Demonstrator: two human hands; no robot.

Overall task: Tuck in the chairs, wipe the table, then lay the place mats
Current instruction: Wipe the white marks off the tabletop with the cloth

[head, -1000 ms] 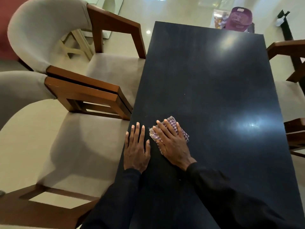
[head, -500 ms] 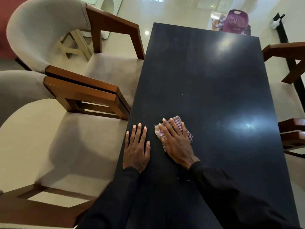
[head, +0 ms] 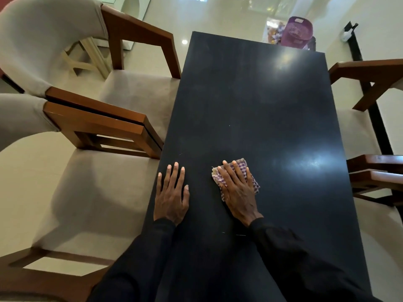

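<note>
Your right hand presses the cloth flat; your left hand lies spread, empty, on the counter. Wipe in overlapping strokes toward the frame's top.

The desk has a smooth, near-black top with a soft sheen that catches 2 blurred patches of light. The cloth on it is thin, matt woven fabric. The chairs at 9 and 10 o'clock have polished red-brown wood frames and matt beige upholstery with a suede-like nap. The floor is pale, hard and glossy. At 1 o'clock, a basket looks like perforated plastic. The sleeves are matt black cloth.
</note>
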